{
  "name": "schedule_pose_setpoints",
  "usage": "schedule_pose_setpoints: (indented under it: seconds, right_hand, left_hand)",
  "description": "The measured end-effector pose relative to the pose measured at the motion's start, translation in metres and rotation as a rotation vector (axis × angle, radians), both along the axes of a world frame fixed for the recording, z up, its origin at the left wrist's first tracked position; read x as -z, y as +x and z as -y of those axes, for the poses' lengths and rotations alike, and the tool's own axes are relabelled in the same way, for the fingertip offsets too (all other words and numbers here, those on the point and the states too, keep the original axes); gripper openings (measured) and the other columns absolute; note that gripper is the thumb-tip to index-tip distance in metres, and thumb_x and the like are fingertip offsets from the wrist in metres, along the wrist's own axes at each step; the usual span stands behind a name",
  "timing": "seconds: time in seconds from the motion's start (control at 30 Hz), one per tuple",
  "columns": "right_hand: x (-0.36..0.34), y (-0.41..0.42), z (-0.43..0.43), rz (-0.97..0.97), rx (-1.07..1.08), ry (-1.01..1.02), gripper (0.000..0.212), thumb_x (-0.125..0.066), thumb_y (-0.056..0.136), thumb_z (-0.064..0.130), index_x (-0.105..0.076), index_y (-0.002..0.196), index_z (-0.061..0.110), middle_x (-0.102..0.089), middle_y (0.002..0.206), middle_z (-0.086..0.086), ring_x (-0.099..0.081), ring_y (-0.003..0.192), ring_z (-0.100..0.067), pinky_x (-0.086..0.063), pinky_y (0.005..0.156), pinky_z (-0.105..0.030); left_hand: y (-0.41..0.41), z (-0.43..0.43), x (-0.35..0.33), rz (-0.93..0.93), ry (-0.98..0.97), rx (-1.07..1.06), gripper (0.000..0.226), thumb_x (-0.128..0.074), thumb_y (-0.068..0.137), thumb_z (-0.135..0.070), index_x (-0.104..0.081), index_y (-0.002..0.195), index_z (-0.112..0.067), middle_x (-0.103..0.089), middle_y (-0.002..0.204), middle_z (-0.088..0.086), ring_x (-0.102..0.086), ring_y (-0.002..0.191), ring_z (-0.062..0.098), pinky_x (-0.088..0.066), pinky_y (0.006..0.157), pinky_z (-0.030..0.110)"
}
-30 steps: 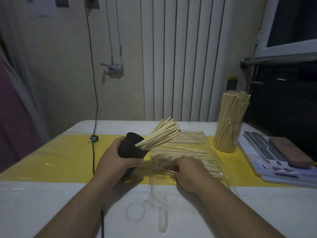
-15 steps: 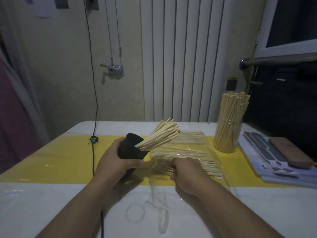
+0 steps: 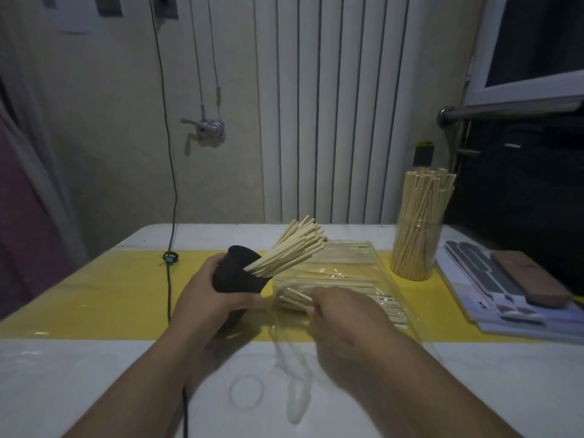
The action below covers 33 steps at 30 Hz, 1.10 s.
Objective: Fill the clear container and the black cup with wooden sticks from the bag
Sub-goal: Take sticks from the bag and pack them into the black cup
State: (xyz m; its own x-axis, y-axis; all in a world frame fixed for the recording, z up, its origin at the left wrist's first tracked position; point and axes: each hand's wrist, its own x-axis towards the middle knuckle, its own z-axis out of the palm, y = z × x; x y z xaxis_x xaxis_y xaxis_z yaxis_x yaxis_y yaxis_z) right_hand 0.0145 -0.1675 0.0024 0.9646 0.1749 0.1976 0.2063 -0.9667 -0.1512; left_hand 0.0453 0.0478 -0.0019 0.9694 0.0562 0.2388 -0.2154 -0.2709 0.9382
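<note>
Two hands are working mid-table (image 3: 94, 374): the left hand (image 3: 202, 298) is gripping the tilted black cup (image 3: 235, 276); the right hand (image 3: 344, 320) is pinching wooden sticks (image 3: 341, 282) inside the bag (image 3: 347, 270). The clear container (image 3: 417, 248) is standing full near the back-right corner.

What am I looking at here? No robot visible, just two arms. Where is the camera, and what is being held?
There is no machine: a person works bare-handed. The single wide-angle camera sits on their head, looking forward and down, so both arms enter from the bottom edge. The left hand grips a tilted black cup, partly filled with wooden sticks. The right hand curls round a bunch of further sticks in the clear plastic bag, which lies on the table. At the far right stands the clear container, already packed with sticks. Also on the table are a yellow strip, a black cable and some booklets.
</note>
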Motion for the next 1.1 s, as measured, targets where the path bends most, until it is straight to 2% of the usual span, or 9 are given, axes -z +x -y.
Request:
schedule_pose_setpoints:
  seconds: [0.07,0.2,0.5,0.6,0.67,0.77,0.87,1.0,1.1]
  right_hand:
    - [-0.009,-0.004,0.000,-0.005,0.015,0.001,0.017,-0.043,0.102,0.038,-0.040,0.089,0.028,-0.059,0.102,-0.005,-0.057,0.096,-0.030,-0.033,0.069,-0.032]
    - [-0.024,-0.012,0.002,0.019,0.039,-0.014,0.021,-0.050,0.098,0.043,-0.045,0.085,0.027,-0.061,0.099,-0.001,-0.057,0.093,-0.029,-0.036,0.067,-0.032]
    - [-0.042,-0.023,-0.001,0.248,0.076,-0.028,0.029,-0.048,0.092,0.048,-0.044,0.077,0.024,-0.067,0.095,0.001,-0.061,0.095,-0.027,-0.031,0.064,-0.032]
    - [-0.041,-0.018,0.004,0.506,0.076,-0.044,0.034,-0.052,0.087,0.046,-0.049,0.063,0.022,-0.063,0.068,0.001,-0.061,0.069,-0.026,-0.021,0.049,-0.028]
    - [-0.037,-0.014,0.009,0.766,0.038,-0.003,0.045,-0.050,0.085,0.045,-0.051,0.049,0.018,-0.052,0.047,0.002,-0.050,0.048,-0.026,-0.016,0.049,-0.025]
    - [-0.030,-0.008,0.014,0.979,-0.095,0.134,0.048,-0.045,0.098,0.037,-0.055,0.057,0.013,-0.052,0.059,-0.003,-0.042,0.060,-0.023,-0.029,0.059,-0.033]
    - [-0.032,-0.008,0.014,1.051,-0.085,0.256,0.052,-0.038,0.105,0.038,-0.060,0.069,0.008,-0.050,0.074,-0.007,-0.042,0.065,-0.023,-0.036,0.057,-0.038]
    - [-0.031,-0.010,0.012,1.068,-0.139,0.420,0.057,-0.037,0.104,0.047,-0.069,0.081,0.006,-0.051,0.079,-0.007,-0.048,0.061,-0.021,-0.044,0.047,-0.033]
    - [-0.030,-0.010,0.010,1.083,-0.171,0.519,0.045,-0.048,0.101,0.042,-0.074,0.087,0.007,-0.053,0.086,-0.006,-0.050,0.071,-0.014,-0.047,0.058,-0.025]
  left_hand:
    - [-0.001,0.000,0.000,0.000,-0.008,-0.001,0.064,-0.092,0.061,-0.011,-0.057,0.102,-0.046,-0.068,0.100,-0.018,-0.062,0.093,0.005,-0.047,0.070,0.027]
    - [-0.002,0.000,-0.001,-0.004,-0.020,0.001,0.062,-0.091,0.063,-0.010,-0.058,0.103,-0.045,-0.068,0.098,-0.018,-0.062,0.091,0.002,-0.045,0.067,0.024]
    - [-0.003,0.000,-0.001,-0.005,-0.016,0.020,0.064,-0.090,0.064,-0.011,-0.056,0.107,-0.043,-0.064,0.105,-0.015,-0.059,0.096,0.007,-0.046,0.068,0.026]
    - [-0.003,0.000,-0.002,-0.001,-0.017,0.013,0.066,-0.089,0.065,-0.010,-0.056,0.113,-0.040,-0.064,0.104,-0.016,-0.058,0.093,0.004,-0.044,0.066,0.024]
    - [-0.003,0.000,-0.002,0.002,-0.009,0.018,0.064,-0.089,0.065,-0.010,-0.055,0.109,-0.042,-0.064,0.104,-0.017,-0.058,0.093,0.004,-0.044,0.066,0.024]
    - [-0.003,0.000,-0.002,0.002,0.010,0.024,0.063,-0.090,0.064,-0.011,-0.054,0.102,-0.045,-0.063,0.104,-0.018,-0.058,0.094,0.005,-0.044,0.066,0.024]
    - [-0.002,0.000,-0.001,-0.003,0.018,0.026,0.064,-0.091,0.063,-0.010,-0.053,0.101,-0.046,-0.063,0.104,-0.019,-0.058,0.093,0.004,-0.044,0.066,0.024]
    - [-0.001,0.000,-0.001,0.002,0.031,0.027,0.066,-0.091,0.061,-0.008,-0.055,0.101,-0.045,-0.065,0.101,-0.018,-0.060,0.091,0.002,-0.044,0.064,0.021]
    - [0.000,0.000,0.000,0.019,0.049,0.028,0.066,-0.092,0.060,-0.008,-0.056,0.102,-0.045,-0.067,0.099,-0.019,-0.061,0.089,-0.001,-0.043,0.065,0.020]
